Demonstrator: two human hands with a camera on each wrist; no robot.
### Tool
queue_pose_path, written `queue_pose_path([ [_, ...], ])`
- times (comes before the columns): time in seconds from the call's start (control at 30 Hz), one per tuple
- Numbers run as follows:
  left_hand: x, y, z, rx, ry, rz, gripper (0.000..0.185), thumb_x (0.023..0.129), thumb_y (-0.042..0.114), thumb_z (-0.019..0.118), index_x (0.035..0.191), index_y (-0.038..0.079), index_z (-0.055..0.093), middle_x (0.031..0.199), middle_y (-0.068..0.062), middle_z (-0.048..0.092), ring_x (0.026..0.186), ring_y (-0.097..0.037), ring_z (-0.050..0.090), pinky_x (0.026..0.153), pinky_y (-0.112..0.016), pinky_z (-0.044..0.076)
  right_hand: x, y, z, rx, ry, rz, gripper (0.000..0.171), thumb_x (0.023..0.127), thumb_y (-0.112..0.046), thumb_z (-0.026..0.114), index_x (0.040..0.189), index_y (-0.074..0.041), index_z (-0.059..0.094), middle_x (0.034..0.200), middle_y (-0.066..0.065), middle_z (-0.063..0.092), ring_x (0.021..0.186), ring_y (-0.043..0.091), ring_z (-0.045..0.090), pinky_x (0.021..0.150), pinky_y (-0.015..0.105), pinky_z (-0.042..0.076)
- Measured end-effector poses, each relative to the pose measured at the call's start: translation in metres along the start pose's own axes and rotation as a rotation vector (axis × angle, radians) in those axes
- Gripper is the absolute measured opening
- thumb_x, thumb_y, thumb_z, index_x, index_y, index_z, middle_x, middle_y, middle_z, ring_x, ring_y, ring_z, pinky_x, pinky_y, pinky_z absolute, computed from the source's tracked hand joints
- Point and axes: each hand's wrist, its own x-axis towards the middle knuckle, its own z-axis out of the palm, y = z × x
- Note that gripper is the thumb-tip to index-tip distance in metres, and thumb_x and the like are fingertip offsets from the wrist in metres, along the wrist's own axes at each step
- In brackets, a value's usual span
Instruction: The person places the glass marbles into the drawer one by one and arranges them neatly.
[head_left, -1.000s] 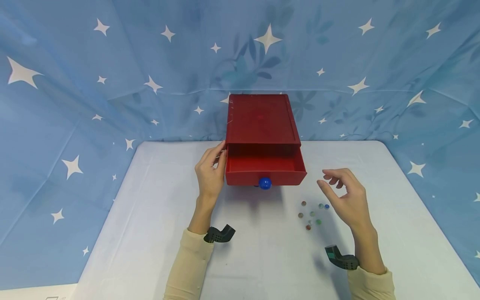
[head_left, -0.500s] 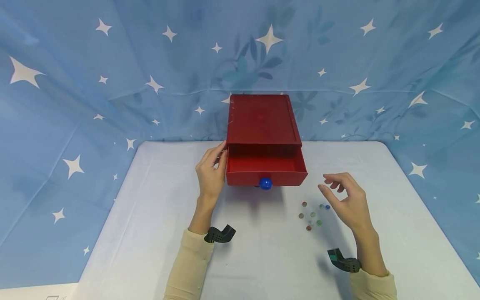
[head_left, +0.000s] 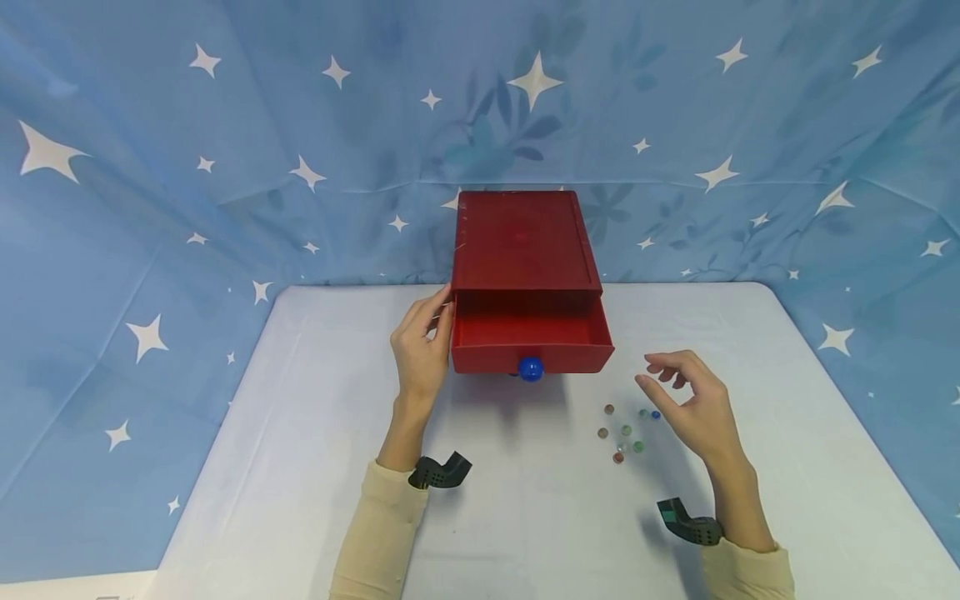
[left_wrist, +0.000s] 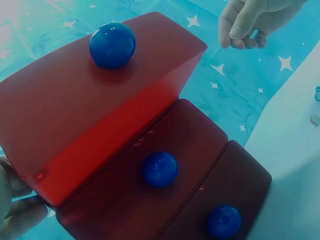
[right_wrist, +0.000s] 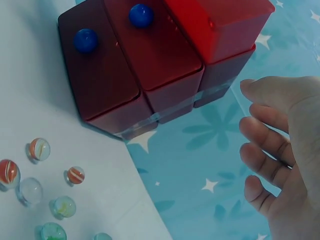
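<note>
A red cabinet [head_left: 525, 237] of three stacked drawers with blue ball knobs stands at the table's far side. Its top drawer [head_left: 495, 358] is pulled out, and the visible part of its inside is bare. My left hand [head_left: 422, 354] rests its fingertips against the cabinet's left side, beside the drawer; in the left wrist view those fingers [left_wrist: 27, 216] show at the lower corner. Off to the right, my right hand [head_left: 693, 407] hovers above the table with loosely bent fingers, holding nothing. Several glass marbles [head_left: 626, 430] lie on the table just left of it.
A white cloth covers the table [head_left: 315, 400]. Behind it hangs a blue backdrop [head_left: 360, 133] with white stars, close to the cabinet's back. In the right wrist view, the marbles, including an orange-striped marble [right_wrist: 76, 175], lie spread before the cabinet.
My right hand has sunk slightly toward the front of the table. The left hand, cabinet, drawer and marbles stay as they were, apart from a slight camera shift.
</note>
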Motion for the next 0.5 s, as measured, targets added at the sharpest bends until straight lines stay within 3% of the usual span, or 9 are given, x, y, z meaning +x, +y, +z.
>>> queue_pose_path([
  [0.5, 0.000, -0.001, 0.001, -0.005, 0.005, -0.011, 0.029, 0.096, 0.008, 0.066, 0.124, 0.005, 0.071, 0.110, -0.014, 0.075, 0.095, -0.024, 0.074, 0.078, -0.039, 0.063, -0.004, 0.015, 0.005, 0.006, -0.045, 0.025, 0.036, 0.079, 0.000, 0.081, 0.112, -0.006, 0.070, 0.099, 0.006, 0.068, 0.087, 0.004, 0.051, 0.076, 0.010, 0.039],
])
